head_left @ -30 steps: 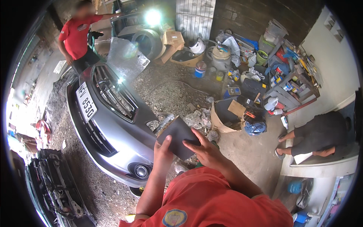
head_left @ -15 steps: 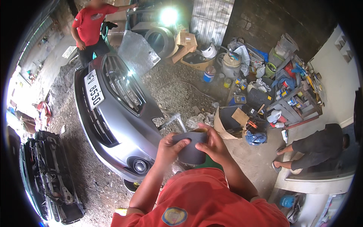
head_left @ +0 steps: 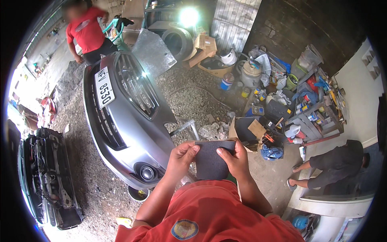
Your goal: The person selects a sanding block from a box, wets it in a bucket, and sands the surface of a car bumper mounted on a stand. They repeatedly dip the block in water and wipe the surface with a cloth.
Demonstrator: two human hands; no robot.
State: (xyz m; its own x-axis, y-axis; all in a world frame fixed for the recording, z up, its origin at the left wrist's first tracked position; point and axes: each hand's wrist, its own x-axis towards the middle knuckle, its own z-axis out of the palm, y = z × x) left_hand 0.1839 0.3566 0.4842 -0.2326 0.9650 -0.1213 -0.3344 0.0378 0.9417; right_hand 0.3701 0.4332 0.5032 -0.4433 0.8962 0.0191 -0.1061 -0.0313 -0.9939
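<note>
1. The left hand (head_left: 182,155) and the right hand (head_left: 236,159) each have their grip clamped on a side edge of a dark sheet of sandpaper (head_left: 210,160), thumbs on its face; the sheet is held upright in front of the chest, above the red shirt (head_left: 209,213).
2. The sheet's top edge is folded over. Pinched only at its sides, it could crease unevenly or tear along that fold if the hands pull apart.
3. If either thumb lets go, the sheet would likely swing or drop to the gravel floor (head_left: 189,97) and pick up grit.
4. The detached silver bumper (head_left: 125,121) lies just in front and to the left, seemingly propped on a metal stand (head_left: 186,128); a knock might tip it.
5. An open cardboard box (head_left: 246,131) and loose rubble lie near the feet, a tripping risk.
6. One person in a red top (head_left: 86,32) stands beyond the bumper and another sits at the right, by the cluttered shelf (head_left: 318,113); both are well apart from the hands.
</note>
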